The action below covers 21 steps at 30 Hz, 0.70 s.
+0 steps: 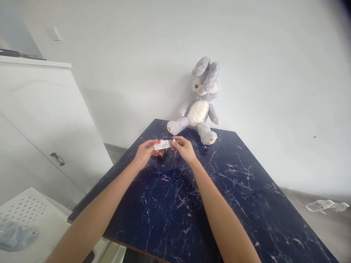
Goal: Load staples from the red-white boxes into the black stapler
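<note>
Bare forearms (pixel 219 204), left fingers (pixel 150 143) and right fingers (pixel 177 141) pinching a slim white carton (pixel 162 145), red-cornered, grey-printed.

With the slim white-and-red oblong box (pixel 161 145) as dial centre, the bare left hand (pixel 144 153) holds its 9 o'clock end, the bare right hand (pixel 184 148) its 3. A black-and-orange object (pixel 160 155) shows at 6. The grey plush rabbit (pixel 199 111) sits at 1 on the dark-blue marbled desk (pixel 170 208), before the pale wall (pixel 137 54). Beyond the desk, a white panelled cabinet (pixel 41 117) stands at 9.
</note>
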### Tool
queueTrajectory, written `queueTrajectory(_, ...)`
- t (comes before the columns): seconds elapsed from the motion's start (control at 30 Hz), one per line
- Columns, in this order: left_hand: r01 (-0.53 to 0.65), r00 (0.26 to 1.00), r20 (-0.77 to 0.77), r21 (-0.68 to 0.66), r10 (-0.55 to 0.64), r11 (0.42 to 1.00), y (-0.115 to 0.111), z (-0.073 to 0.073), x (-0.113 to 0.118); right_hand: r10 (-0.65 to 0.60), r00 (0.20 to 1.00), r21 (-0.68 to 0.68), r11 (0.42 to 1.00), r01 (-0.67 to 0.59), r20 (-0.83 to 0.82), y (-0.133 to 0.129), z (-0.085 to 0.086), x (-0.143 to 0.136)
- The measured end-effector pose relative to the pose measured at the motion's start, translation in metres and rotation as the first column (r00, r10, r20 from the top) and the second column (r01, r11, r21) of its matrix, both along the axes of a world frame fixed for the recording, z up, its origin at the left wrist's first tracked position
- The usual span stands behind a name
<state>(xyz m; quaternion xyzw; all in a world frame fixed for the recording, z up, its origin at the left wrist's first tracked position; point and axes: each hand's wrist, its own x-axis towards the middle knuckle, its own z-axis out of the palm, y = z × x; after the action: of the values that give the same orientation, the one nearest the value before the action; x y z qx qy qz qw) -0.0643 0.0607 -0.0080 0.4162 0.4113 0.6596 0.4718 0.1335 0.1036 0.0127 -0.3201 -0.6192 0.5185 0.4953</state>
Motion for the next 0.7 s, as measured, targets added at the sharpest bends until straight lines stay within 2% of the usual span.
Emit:
queueTrajectory(0.1, 0.032, 0.998, 0.05, -0.016, -0.031, 0.999, 0.0, 0.001, -0.001, -0.068, 0.975, 0.135, 0.99, 0.04, 0.212, 0.002, 0.003, 0.006)
queueTrajectory(0.17, 0.042, 0.994, 0.099, -0.027, -0.039, 0.999, 0.001, 0.001, -0.002, -0.143, 0.935, 0.269, 0.962, 0.054, 0.324, 0.001, 0.005, 0.008)
queueTrajectory(0.23, 0.022, 0.986, 0.164, -0.013, -0.019, 1.0, 0.001, 0.003, -0.003, -0.229, 0.906, 0.37, 0.925, 0.088, 0.357, 0.0, 0.005, 0.006)
queueTrajectory(0.27, -0.001, 0.981, 0.194, 0.004, 0.0, 1.0, 0.001, 0.004, -0.003, -0.249, 0.904, 0.375, 0.921, 0.109, 0.348, 0.0, 0.003, 0.004)
queueTrajectory(0.33, -0.049, 0.976, 0.212, 0.048, 0.038, 0.998, -0.001, 0.009, -0.003, -0.191, 0.93, 0.259, 0.96, 0.11, 0.314, -0.001, -0.001, -0.004)
queueTrajectory(0.4, -0.064, 0.985, 0.164, 0.083, 0.05, 0.995, -0.003, 0.015, -0.002, -0.012, 0.966, 0.042, 0.999, 0.001, 0.26, -0.003, -0.008, -0.013)
queueTrajectory(0.5, -0.053, 0.994, 0.1, 0.1, 0.043, 0.994, -0.007, 0.021, 0.0, 0.197, 0.97, -0.171, 0.97, -0.172, 0.143, -0.007, -0.017, -0.027)
queueTrajectory(0.6, -0.067, 0.985, 0.165, 0.063, 0.055, 0.996, -0.007, 0.022, 0.0, 0.199, 0.979, -0.232, 0.955, -0.182, 0.052, -0.01, -0.016, -0.03)
queueTrajectory(0.7, -0.081, 0.967, 0.241, 0.007, 0.077, 0.997, -0.006, 0.021, -0.002, 0.163, 0.983, -0.232, 0.963, -0.14, 0.084, -0.009, -0.008, -0.023)
